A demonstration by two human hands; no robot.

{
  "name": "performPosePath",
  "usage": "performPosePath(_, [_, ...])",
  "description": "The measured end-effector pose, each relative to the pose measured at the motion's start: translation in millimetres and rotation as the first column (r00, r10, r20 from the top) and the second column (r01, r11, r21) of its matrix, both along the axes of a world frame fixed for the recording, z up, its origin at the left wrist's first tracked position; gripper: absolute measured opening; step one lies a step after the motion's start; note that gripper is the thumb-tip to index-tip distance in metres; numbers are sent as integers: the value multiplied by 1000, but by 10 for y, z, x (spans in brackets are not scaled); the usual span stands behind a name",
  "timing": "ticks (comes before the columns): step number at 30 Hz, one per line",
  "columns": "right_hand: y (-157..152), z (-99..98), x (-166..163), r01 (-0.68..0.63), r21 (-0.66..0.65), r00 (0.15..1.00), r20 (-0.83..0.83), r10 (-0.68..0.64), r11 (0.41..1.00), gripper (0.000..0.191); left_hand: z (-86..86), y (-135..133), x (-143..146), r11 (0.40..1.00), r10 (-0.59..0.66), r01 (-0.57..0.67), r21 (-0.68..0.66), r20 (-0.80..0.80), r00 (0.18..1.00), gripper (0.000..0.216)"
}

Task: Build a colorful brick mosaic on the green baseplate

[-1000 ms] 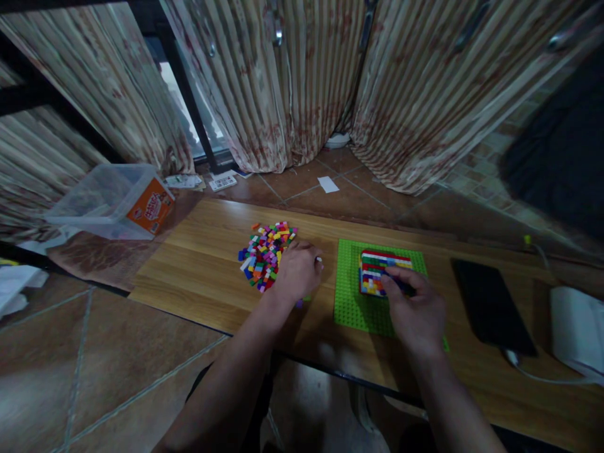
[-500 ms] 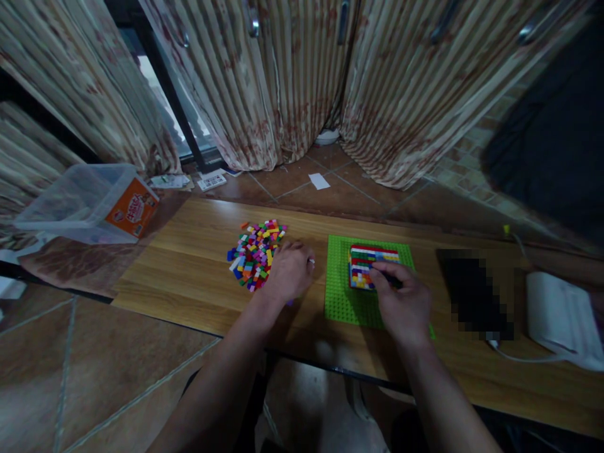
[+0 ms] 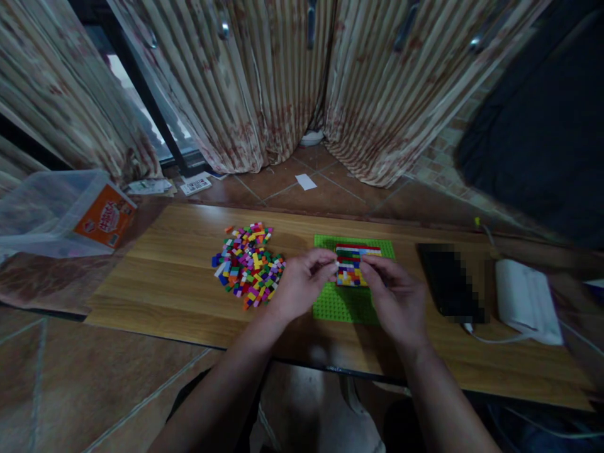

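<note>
On the green baseplate (image 3: 346, 308) sits a rectangular block of colourful toy bricks (image 3: 349, 275), with red, white and green rows along its far side. My left hand (image 3: 306, 283) is pinched at the block's left edge, and a small whitish brick (image 3: 336, 263) shows at its fingertips. Over the block's right side, my right hand (image 3: 399, 296) has thumb and fingers closed together. What lies between those fingers is hidden. A loose pile of small bricks (image 3: 250, 264) spreads over the table to the left of my left hand.
The wooden table (image 3: 155, 277) runs across the view. A black pixelated device (image 3: 443, 277) with a cable and a white box-like device (image 3: 526, 302) lie to the right. A clear plastic bin (image 3: 51, 207) stands at the far left. Curtains (image 3: 264, 82) hang behind.
My left hand has moved right, from the pile's edge to the brick block. My right hand stays at the block. The view has shifted, so things sit further left.
</note>
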State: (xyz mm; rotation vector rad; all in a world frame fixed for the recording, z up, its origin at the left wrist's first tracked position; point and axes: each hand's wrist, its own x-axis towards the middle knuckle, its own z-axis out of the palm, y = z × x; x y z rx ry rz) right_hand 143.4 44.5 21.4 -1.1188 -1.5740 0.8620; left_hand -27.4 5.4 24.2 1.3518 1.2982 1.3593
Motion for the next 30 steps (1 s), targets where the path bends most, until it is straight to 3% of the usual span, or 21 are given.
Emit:
performPosePath(3, [-48, 38, -10, -116, -22, 992, 45, 116, 993, 18, -53, -22, 164, 997, -71, 72, 1, 169, 983, 14])
performPosePath(7, [-67, 57, 0, -229, 10, 970, 84, 227, 973, 12, -84, -30, 222, 996, -95, 93, 15, 189, 977, 15])
performPosePath(19, [-96, 52, -5, -195, 213, 921, 376, 104, 957, 18, -108, -58, 318, 994, 70, -60, -91, 103, 992, 14])
performPosePath(22, [-26, 45, 99, -137, 206, 936, 347, 58, 969, 20, -91, -69, 279, 993, 91, -90, -73, 7, 996, 19])
performPosePath(25, [43, 32, 244, -89, 190, 952, 304, 27, 978, 20, -67, -85, 209, 991, 125, -134, -30, -198, 972, 19])
performPosePath(30, [36, -9, 329, -210, 175, 900, 420, 120, 962, 20, -32, -120, 159, 997, 46, -64, -35, -382, 923, 20])
